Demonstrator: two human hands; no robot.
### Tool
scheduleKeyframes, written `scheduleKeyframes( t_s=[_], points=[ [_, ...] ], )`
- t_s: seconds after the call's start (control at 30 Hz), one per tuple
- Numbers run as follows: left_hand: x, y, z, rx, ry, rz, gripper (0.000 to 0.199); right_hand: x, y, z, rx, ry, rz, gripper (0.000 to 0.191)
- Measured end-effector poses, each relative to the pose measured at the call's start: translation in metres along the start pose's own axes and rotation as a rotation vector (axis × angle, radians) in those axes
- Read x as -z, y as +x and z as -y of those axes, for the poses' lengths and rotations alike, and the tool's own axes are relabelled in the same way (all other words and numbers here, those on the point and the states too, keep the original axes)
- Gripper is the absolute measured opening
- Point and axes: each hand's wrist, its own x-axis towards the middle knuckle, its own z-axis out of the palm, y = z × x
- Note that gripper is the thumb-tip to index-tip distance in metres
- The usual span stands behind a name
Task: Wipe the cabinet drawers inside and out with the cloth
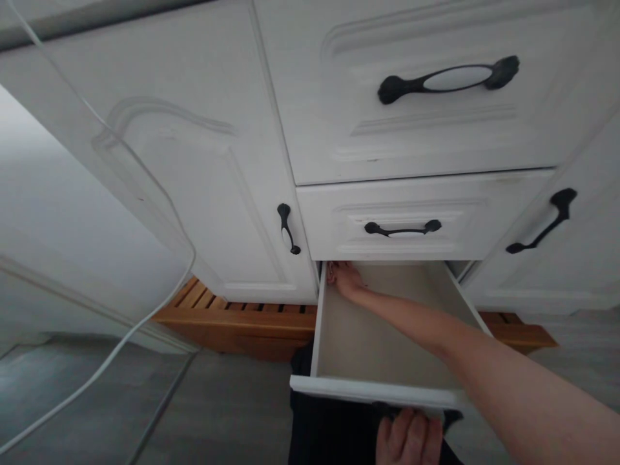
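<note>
White cable (162,190) at left, brown slatted wood (276,321) beneath white cabinet doors (194,174), grey floor (232,400).

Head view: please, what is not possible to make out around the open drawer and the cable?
All in the head view:
- Right hand: fingers small, blurred; grip unclear.
- Drawer: floor partly hidden by right forearm.
- Drawer handle: middle hidden by left hand.
- Left hand: wrist cut off by bottom edge.
- Cable: ends cut off by picture edges.
</note>
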Motion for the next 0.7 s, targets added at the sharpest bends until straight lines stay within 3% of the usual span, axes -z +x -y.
scheduleKeyframes(
  t_s=[0.1,0.23,0.33,0.4,0.5,0.7],
  points=[
    [-0.006,-0.005,-0.006,0.063,-0.019,-0.031,0.031,-0.005,-0.020,-0.005,0.084,-0.051,0.058,0.034],
    [-0.016,-0.017,-0.014,0.150,-0.060,-0.120,0.028,-0.005,-0.088,-0.009,0.231,-0.094,0.184,0.026],
    [-0.018,-0.025,-0.013,0.141,-0.084,-0.093,0.030,-0.012,-0.134,-0.009,0.475,-0.036,0.350,0.027],
    [-0.017,-0.028,-0.008,0.098,-0.089,-0.074,0.033,-0.014,-0.144,-0.010,0.616,0.018,0.487,0.030],
    [-0.016,-0.028,-0.004,0.049,-0.071,-0.116,0.034,-0.001,-0.121,-0.016,0.623,-0.006,0.574,0.031],
    [-0.020,-0.020,-0.007,0.113,-0.059,-0.143,0.026,0.046,-0.027,-0.034,0.299,-0.083,0.086,0.035]
  ],
)
